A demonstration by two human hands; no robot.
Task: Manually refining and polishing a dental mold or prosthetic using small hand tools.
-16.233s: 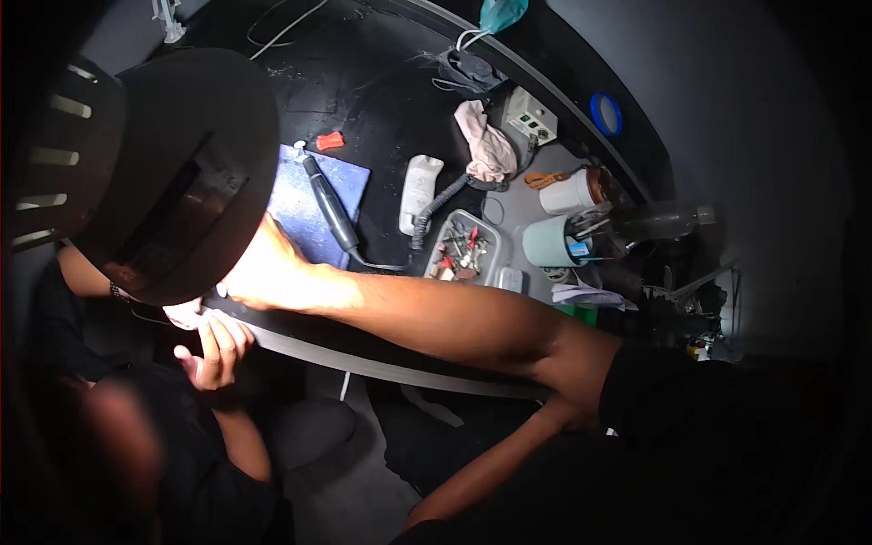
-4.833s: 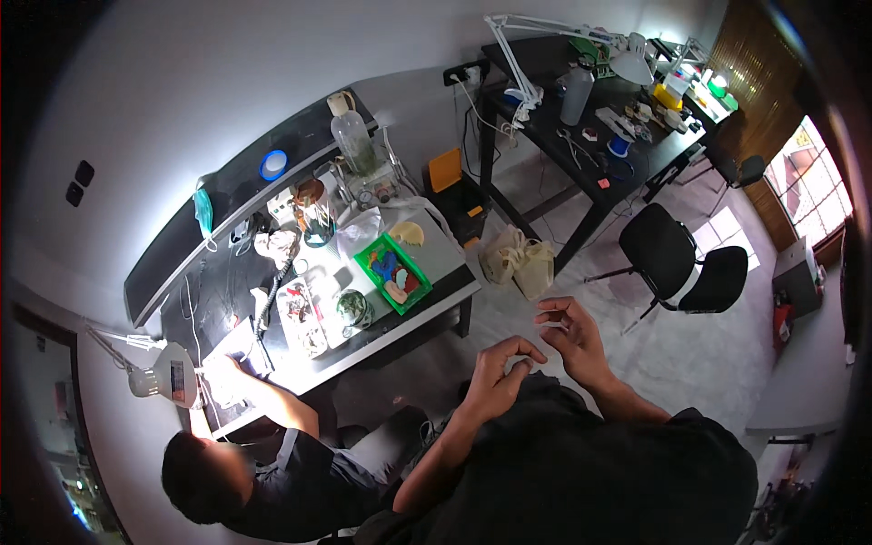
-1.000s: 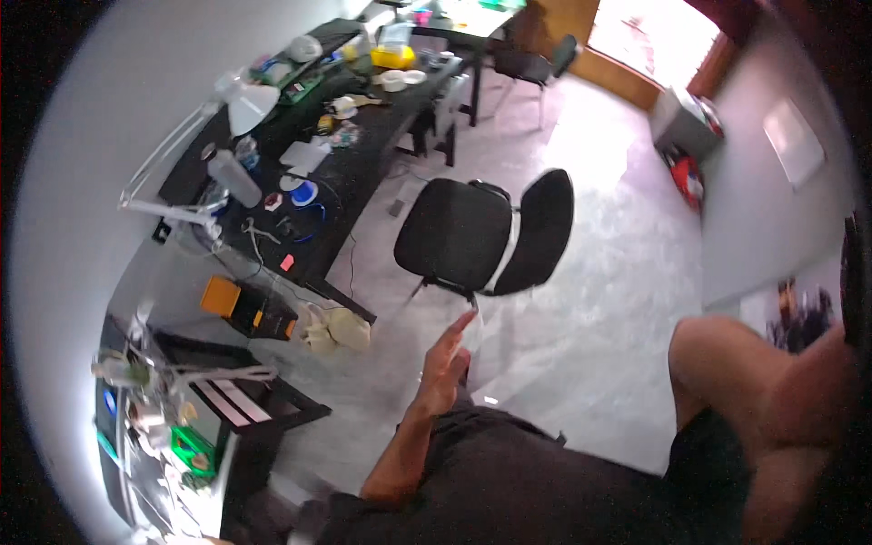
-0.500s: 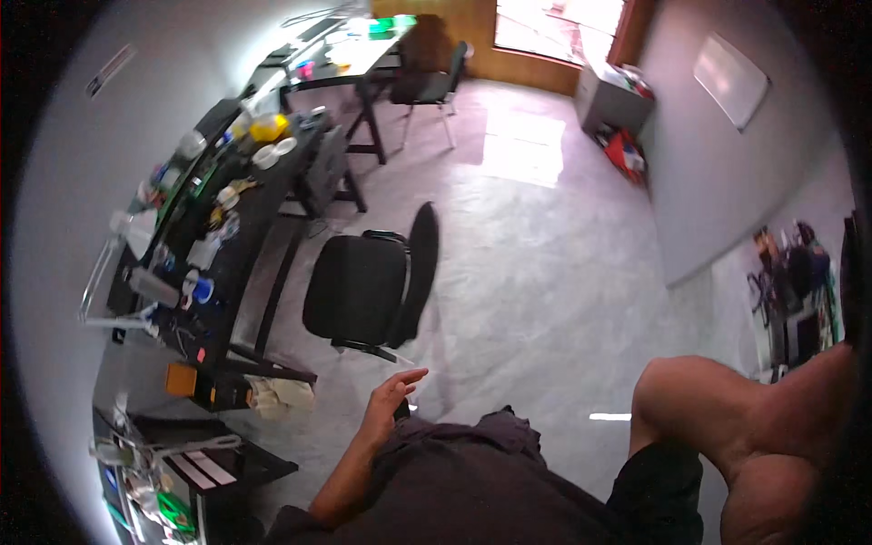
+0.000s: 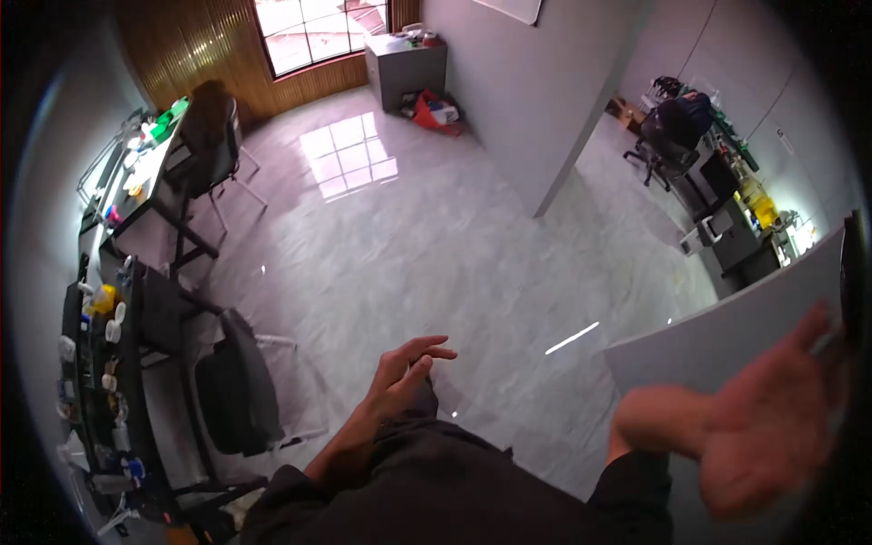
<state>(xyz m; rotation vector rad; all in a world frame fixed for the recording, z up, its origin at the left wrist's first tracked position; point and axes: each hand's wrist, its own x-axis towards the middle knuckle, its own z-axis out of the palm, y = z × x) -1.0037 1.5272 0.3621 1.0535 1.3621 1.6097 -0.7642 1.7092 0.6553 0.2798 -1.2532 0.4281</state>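
Observation:
My left hand (image 5: 406, 371) is held in front of my dark shirt, above the grey floor. Its fingers point to the right and lie slightly apart, with nothing in them. Close up at the right edge, my right hand (image 5: 772, 427) is raised and large in the picture. Motion and the dark rim blur its fingers, so what it may hold cannot be made out. A grey partition (image 5: 690, 336) stands behind and beside it. Nearest to my left hand on the left is a black chair (image 5: 238, 386).
A cluttered black workbench (image 5: 136, 400) runs along the left wall. Beyond it stand a lit desk (image 5: 145, 177) and another black chair (image 5: 213, 163). A grey cabinet (image 5: 409, 77) with a red bag (image 5: 436, 113) is at the back. Right of a partition edge, someone sits in dark clothes (image 5: 681, 123) at a bench.
My view has turned right, and the chair and workbench have slid left in the picture. A room area with a seated person has come into sight. My right hand now shows at the right edge.

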